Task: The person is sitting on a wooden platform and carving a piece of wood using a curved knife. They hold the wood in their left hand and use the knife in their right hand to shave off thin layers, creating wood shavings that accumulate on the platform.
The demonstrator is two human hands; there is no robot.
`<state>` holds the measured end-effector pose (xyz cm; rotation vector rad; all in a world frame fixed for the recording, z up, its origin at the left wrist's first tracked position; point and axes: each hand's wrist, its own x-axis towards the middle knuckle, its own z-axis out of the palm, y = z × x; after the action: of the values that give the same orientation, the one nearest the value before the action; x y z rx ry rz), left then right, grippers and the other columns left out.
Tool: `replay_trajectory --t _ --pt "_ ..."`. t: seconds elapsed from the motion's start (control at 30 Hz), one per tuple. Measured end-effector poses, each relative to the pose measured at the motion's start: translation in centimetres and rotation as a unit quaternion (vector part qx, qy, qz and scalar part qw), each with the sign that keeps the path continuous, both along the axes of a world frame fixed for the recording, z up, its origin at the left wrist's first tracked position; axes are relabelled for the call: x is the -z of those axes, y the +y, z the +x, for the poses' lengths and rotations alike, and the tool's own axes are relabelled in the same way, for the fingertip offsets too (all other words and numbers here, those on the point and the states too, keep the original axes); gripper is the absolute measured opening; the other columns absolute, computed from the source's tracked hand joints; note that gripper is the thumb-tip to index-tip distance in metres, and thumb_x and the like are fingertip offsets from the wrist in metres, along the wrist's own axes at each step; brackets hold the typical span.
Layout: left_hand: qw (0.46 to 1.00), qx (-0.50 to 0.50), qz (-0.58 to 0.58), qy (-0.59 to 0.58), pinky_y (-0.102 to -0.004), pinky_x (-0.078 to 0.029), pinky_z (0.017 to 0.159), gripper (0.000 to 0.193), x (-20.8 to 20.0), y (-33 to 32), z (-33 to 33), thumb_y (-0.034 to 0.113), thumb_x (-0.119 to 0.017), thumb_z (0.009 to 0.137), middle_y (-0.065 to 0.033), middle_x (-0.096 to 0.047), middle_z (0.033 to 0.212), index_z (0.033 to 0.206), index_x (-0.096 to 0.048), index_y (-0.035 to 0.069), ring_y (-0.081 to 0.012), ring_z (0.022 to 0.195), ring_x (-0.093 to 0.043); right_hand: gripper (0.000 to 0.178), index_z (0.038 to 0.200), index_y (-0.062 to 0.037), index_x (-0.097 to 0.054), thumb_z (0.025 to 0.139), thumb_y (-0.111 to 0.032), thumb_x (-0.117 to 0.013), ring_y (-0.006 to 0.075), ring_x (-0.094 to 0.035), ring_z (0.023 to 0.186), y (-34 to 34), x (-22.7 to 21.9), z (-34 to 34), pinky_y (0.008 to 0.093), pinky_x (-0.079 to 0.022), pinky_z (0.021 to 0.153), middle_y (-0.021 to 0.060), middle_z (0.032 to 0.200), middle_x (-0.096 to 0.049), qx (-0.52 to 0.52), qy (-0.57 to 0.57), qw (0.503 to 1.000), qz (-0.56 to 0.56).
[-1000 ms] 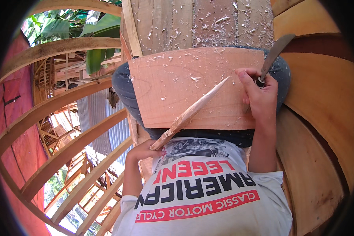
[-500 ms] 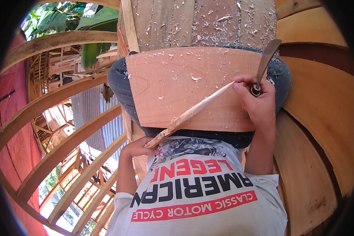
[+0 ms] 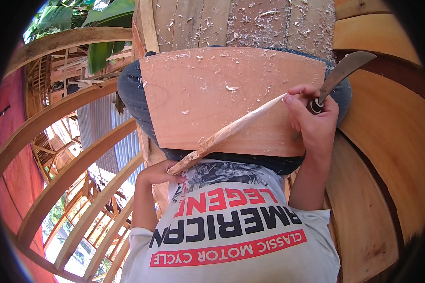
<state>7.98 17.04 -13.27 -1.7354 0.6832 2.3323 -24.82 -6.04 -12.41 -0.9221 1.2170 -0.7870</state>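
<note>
Stick: one, pale and peeled, tapered to a point; it slants across the board from the near left to the far right, its thick end by the shirt.
Hands: two, both on the stick (image 3: pixel 236 126).
Left hand (image 3: pixel 157 173): closed about the thick near end; some of its fingers are hidden from me.
Right hand (image 3: pixel 318 115): fingers curled round the knife handle, with thumb and forefinger nearly together at the stick's tip; how firmly they pinch it, I can't tell.
Knife (image 3: pixel 347 71): one, dark-handled, its single curved blade pointing far right, away from the stick.
Board (image 3: pixel 184 96): one, reddish, flat across two dark-trousered legs (image 3: pixel 133 101).
Shavings (image 3: pixel 231 88): too many to count, on the board and the planks (image 3: pixel 186 28) beyond.
Shirt (image 3: pixel 241 262): one, white, printed, at the near side.
Curved slats (image 3: pixel 75 181): at least five, on the left.
</note>
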Motion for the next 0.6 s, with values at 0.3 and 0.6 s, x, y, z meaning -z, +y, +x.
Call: replay_trajectory --t 0.3,0.6 --pt "1.0 0.016 -0.011 -0.004 -0.0278 -0.046 0.082 0.052 -0.6 -0.4 -0.4 0.032 -0.077 0.073 -0.0083 -0.068 0.096 0.111 -0.064 0.0 -0.0144 0.088 -0.06 0.015 0.093 -0.0005 -0.069 0.079 0.001 -0.072 -0.0026 -0.038 0.05 0.3 0.4 0.4 0.0161 -0.024 0.045 -0.0096 0.061 -0.047 0.017 0.016 1.0 -0.015" --pt "0.999 -0.003 0.038 0.009 -0.0285 -0.047 0.08 0.048 -0.7 -1.2 -0.7 0.024 -0.076 0.07 -0.0074 -0.067 0.093 0.108 -0.063 -0.002 -0.0148 0.086 -0.059 0.015 0.095 0.0013 -0.066 0.08 -0.001 -0.07 0.0006 -0.041 0.045 0.9 -0.1 1.1 0.0173 -0.027 0.041 -0.0059 0.059 -0.05 0.048 0.043 0.997 -0.029"
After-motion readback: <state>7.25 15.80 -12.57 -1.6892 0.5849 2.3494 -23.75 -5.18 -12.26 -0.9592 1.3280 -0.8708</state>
